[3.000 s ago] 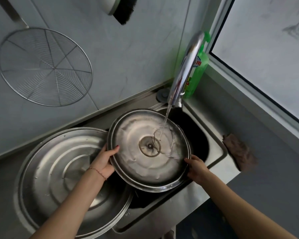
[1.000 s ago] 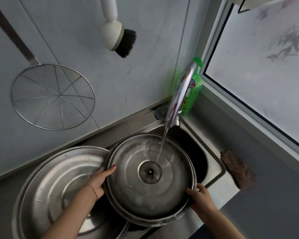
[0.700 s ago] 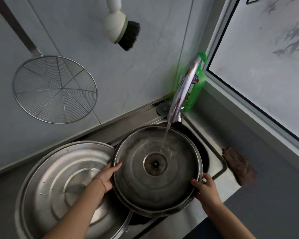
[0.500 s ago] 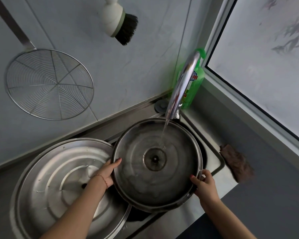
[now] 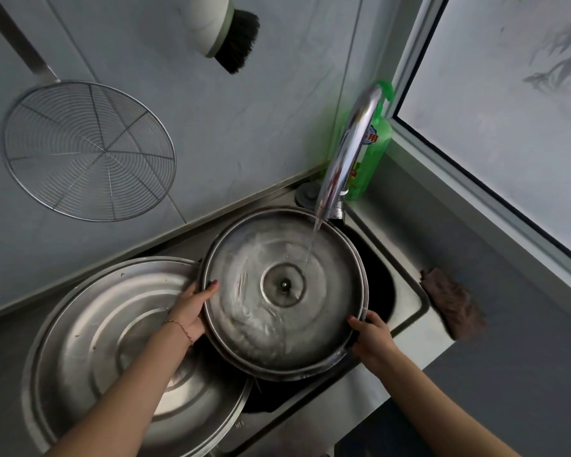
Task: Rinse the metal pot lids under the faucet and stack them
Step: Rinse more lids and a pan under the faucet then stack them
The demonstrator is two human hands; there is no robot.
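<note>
Tilted brighter, lid (image 5: 284, 288) sits between both hands' fingers (image 5: 208, 290).

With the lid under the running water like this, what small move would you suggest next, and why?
Probably tilt the smaller lid so the stream sweeps its near half: water lands right of centre, while the left hand and right hand grip opposite rims.

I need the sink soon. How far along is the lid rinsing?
Done: hard to tell; a large lid lies beside the sink. In hand: left hand and right hand hold a smaller lid under the running faucet. Left: finishing this rinse and stacking.
</note>
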